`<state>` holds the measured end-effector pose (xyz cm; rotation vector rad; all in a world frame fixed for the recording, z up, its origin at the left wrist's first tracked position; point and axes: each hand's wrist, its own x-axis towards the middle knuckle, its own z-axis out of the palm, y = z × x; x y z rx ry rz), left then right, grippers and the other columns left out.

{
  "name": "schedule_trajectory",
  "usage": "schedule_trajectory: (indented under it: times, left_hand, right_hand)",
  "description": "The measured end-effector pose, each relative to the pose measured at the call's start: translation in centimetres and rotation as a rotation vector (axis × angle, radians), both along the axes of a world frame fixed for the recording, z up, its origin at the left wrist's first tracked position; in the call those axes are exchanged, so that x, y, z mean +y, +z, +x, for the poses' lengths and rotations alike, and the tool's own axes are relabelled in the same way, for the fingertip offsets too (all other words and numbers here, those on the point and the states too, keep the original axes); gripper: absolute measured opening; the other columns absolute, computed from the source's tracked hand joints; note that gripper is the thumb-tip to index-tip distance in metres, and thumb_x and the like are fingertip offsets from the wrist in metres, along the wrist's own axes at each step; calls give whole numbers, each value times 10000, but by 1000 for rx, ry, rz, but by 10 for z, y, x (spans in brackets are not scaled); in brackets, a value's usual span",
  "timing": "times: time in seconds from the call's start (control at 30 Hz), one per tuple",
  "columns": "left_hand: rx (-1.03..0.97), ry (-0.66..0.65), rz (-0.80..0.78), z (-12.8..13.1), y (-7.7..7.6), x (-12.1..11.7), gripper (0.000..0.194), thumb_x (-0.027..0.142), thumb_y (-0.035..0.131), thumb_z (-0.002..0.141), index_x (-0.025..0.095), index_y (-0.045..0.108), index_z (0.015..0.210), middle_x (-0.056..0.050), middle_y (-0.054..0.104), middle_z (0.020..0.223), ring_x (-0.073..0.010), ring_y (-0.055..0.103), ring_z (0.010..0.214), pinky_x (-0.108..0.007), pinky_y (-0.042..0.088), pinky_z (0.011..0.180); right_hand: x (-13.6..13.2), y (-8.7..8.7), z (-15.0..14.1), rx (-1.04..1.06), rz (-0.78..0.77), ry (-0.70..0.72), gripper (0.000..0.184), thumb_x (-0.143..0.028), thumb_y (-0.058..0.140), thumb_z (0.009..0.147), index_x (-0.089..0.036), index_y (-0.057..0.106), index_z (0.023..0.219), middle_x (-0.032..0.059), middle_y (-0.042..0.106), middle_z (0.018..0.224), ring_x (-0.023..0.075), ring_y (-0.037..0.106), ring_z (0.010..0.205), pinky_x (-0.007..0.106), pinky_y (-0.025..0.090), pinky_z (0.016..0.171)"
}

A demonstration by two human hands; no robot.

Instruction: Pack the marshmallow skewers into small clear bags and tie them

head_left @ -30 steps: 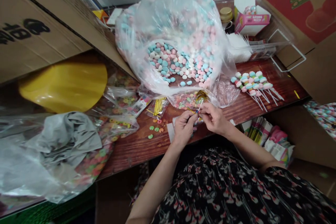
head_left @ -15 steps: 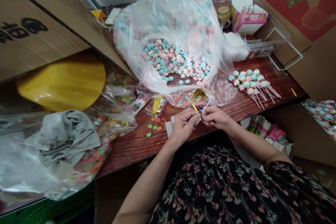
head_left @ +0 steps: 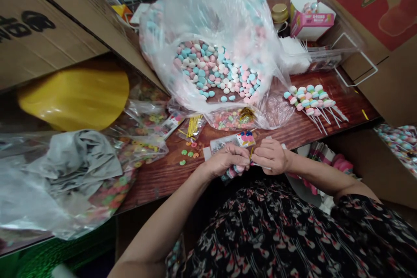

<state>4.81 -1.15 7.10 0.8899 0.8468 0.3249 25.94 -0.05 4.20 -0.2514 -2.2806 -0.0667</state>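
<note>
My left hand [head_left: 230, 158] is closed around a wrapped candy skewer [head_left: 235, 171], whose pink and blue pieces show below the fingers. A gold twist tie [head_left: 251, 153] stands up between my two hands, at the wrapper's neck. My right hand [head_left: 270, 155] has its fingers curled at the tie. Under that hand a thin white stick [head_left: 261, 166] shows; most of it is hidden. Just beyond my hands, a printed clear packet [head_left: 224, 141] lies on the table. Further right lies a pile of candy skewers [head_left: 309, 99] on white sticks.
A big clear bag [head_left: 208, 13] of pink, blue and white candies lies open at the back. Gold ties [head_left: 194, 126] and loose ring candies [head_left: 184, 153] are nearer. A grey cloth [head_left: 78, 156] rests on a bag at left. Cardboard boxes [head_left: 368, 69] flank the wooden table.
Both hands have come down toward the table's front edge, uncovering the printed packet. The gold tie has moved from beside the left fingers to between the hands, and the right fingers have curled in.
</note>
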Motion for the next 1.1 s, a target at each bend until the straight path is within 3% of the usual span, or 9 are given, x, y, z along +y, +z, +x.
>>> schedule_trajectory:
  times: [0.13,0.33,0.43,0.57,0.63,0.73,0.83,0.93,1.1]
  left_hand:
    - [19,-169,-45,0,-1,2,227,332,772,628,116,708,657,-3,585,500,-85,524,406,-149,331,341]
    - [-36,-352,-83,3,-5,8,187,296,789,637,126,738,697,-10,630,525,-81,532,428,-157,396,389]
    - [-80,-345,-88,6,-6,10,149,269,789,632,134,739,667,-11,630,518,-83,527,418,-164,410,389]
    - [-155,-342,-111,6,-8,10,141,271,767,615,135,739,639,-29,658,550,-81,507,375,-163,368,334]
    - [-153,-361,-114,5,-11,10,126,260,759,613,139,744,644,-27,665,551,-78,506,373,-160,380,339]
    - [-87,-374,-111,3,-13,10,104,231,768,610,152,755,676,-16,681,566,-81,539,402,-160,432,389]
    - [-62,-395,-105,3,-10,11,123,239,789,612,163,757,702,-11,694,589,-85,557,430,-160,439,407]
    - [-43,-414,-79,2,-2,14,140,261,803,625,165,752,713,2,668,559,-75,533,431,-143,387,387]
    - [-11,-441,10,0,11,22,163,272,808,636,166,748,744,13,645,544,-87,545,462,-150,393,402]
  right_hand:
    - [0,9,7,-70,93,128,274,-227,401,946,-139,658,919,48,612,759,118,479,599,292,359,567]
    - [0,13,11,-109,113,189,97,-228,593,884,-186,680,886,16,626,753,104,497,601,278,352,542]
    - [-1,10,13,-88,91,224,118,-230,570,902,-225,687,886,21,672,821,102,528,614,278,376,533]
    - [0,7,13,-240,-148,257,198,-237,516,932,-263,681,1038,10,713,901,100,575,648,279,393,516]
    - [1,7,11,-326,-220,305,183,-261,526,930,-259,691,1008,31,722,934,110,592,671,280,386,500]
    - [4,8,6,-355,-208,387,164,-251,539,918,-239,697,876,67,722,975,127,601,675,281,405,501]
    - [5,7,4,-254,-122,414,152,-227,543,902,-220,673,822,76,701,863,142,597,664,283,445,526]
    - [3,6,4,-159,-72,387,132,-211,532,903,-215,648,841,74,676,834,145,591,673,290,474,566]
    - [-2,9,2,-121,-159,298,114,-193,509,911,-201,616,950,71,670,850,138,608,705,289,503,654]
